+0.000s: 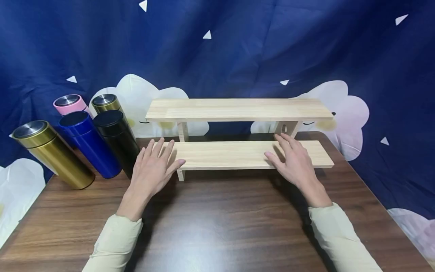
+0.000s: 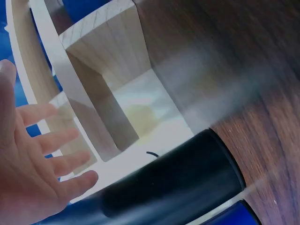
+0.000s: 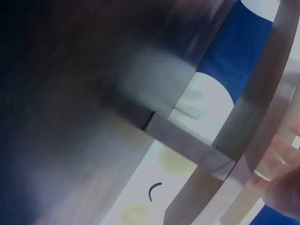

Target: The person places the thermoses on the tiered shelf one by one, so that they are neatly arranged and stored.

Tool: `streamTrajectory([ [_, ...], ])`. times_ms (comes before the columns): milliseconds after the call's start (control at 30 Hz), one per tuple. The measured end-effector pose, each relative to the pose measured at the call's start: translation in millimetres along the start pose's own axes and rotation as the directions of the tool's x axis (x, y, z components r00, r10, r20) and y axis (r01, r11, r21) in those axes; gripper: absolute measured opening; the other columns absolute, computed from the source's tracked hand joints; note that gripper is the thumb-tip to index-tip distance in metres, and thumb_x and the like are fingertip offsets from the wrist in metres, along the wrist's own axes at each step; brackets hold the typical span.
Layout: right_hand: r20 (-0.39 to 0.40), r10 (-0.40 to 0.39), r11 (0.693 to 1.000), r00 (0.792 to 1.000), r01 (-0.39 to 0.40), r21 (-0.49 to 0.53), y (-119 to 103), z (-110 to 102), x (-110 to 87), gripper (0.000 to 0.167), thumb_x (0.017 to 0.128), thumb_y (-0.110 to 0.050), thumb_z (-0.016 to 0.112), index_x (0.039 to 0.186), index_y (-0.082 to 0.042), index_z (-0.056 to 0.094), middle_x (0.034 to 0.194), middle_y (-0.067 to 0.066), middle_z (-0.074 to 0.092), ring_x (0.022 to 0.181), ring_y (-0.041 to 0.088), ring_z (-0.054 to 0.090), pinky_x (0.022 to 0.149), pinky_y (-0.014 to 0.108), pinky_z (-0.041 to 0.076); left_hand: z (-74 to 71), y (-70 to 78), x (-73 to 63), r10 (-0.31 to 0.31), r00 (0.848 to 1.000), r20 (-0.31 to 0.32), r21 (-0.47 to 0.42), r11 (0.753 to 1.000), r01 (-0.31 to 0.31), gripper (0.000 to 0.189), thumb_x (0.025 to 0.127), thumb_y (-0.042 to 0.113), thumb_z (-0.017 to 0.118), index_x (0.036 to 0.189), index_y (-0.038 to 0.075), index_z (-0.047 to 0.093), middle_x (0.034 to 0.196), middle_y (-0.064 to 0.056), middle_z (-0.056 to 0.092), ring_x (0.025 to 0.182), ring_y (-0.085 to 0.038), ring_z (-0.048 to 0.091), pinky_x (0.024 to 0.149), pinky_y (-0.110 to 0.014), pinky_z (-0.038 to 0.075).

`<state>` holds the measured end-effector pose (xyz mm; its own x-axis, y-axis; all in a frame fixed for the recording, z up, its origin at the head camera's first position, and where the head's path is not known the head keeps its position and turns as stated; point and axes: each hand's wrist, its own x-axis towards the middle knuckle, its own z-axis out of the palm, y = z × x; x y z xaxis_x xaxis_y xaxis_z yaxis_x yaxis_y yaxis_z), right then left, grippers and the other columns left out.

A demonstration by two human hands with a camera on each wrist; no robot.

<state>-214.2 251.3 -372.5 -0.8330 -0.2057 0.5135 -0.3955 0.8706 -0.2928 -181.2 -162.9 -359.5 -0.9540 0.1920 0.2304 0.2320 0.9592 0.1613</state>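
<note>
The left hand [image 1: 151,168] and right hand [image 1: 295,164] were apart, gripping nothing, by the wooden shelf [image 1: 227,154] at twelve o'clock, where a left-hand sweep toward nine could have toppled the neighbouring black bottle [image 1: 119,143].

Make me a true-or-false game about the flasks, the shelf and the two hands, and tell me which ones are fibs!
1. The wooden shelf has two boards, one higher than the other. True.

2. The blue flask stands to the right of the black flask in the head view. False: it stands to the left.

3. The right hand is near the right end of the wooden shelf. True.

4. The left hand is gripping the black flask. False: its fingers are spread and it holds nothing.

5. The pink flask is behind the blue flask. True.
</note>
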Motion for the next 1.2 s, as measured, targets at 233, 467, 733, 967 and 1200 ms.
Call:
streamTrajectory([
  [233, -0.024, 0.059, 0.996, 0.998, -0.057, 0.067, 9, -8, -1.2, 0.064, 0.095, -0.043, 0.067, 0.14, 0.001, 0.056, 0.147, 0.024, 0.049, 0.133, 0.049, 0.044, 0.105, 0.066, 0.03, -3.7, -6.8, -3.5, -0.004, 0.997, -0.079, -0.059, 0.998, -0.001, 0.08, 0.101, 0.068, 0.035, 0.155, 0.009, 0.04, 0.16, -0.022, 0.032, 0.148, -0.045, 0.024, 0.113, -0.063, 0.024],
  [467, -0.05, 0.114, 0.988, 0.992, -0.108, 0.113, 22, -13, -5.8, 0.061, 0.095, -0.042, 0.067, 0.139, 0.0, 0.057, 0.145, 0.023, 0.05, 0.132, 0.048, 0.045, 0.104, 0.064, 0.033, -4.0, -11.1, -9.2, -0.006, 0.992, -0.129, -0.105, 0.994, -0.007, 0.076, 0.101, 0.063, 0.044, 0.153, 0.007, 0.043, 0.156, -0.022, 0.039, 0.144, -0.044, 0.032, 0.107, -0.065, 0.032],
  [733, -0.075, 0.155, 0.979, 0.985, -0.143, 0.145, 34, -19, -7.7, 0.06, 0.095, -0.037, 0.068, 0.138, 0.002, 0.057, 0.139, 0.027, 0.053, 0.13, 0.047, 0.046, 0.104, 0.062, 0.034, -0.1, -16.8, -12.7, 0.027, 0.977, -0.212, -0.131, 0.99, -0.055, 0.07, 0.101, 0.054, 0.054, 0.149, 0.003, 0.048, 0.149, -0.023, 0.047, 0.135, -0.045, 0.043, 0.103, -0.064, 0.037],
  [967, -0.079, 0.201, 0.974, 0.976, -0.19, 0.126, 41, -26, -11.8, 0.059, 0.094, -0.037, 0.068, 0.137, 0.001, 0.058, 0.138, 0.027, 0.054, 0.126, 0.049, 0.048, 0.101, 0.063, 0.035, 0.0, -21.7, -16.1, -0.008, 0.973, -0.229, -0.192, 0.981, -0.038, 0.066, 0.101, 0.052, 0.055, 0.147, 0.005, 0.051, 0.146, -0.02, 0.051, 0.132, -0.044, 0.046, 0.103, -0.061, 0.038],
  [1200, -0.08, 0.235, 0.963, 0.969, -0.221, 0.153, 50, -31, -15.4, 0.056, 0.094, -0.034, 0.069, 0.136, 0.002, 0.058, 0.133, 0.028, 0.056, 0.122, 0.047, 0.052, 0.098, 0.062, 0.037, -7.3, -26.9, -20.4, -0.072, 0.952, -0.298, -0.251, 0.968, -0.005, 0.06, 0.099, 0.051, 0.059, 0.138, 0.007, 0.06, 0.134, -0.017, 0.061, 0.122, -0.041, 0.053, 0.094, -0.061, 0.044],
])
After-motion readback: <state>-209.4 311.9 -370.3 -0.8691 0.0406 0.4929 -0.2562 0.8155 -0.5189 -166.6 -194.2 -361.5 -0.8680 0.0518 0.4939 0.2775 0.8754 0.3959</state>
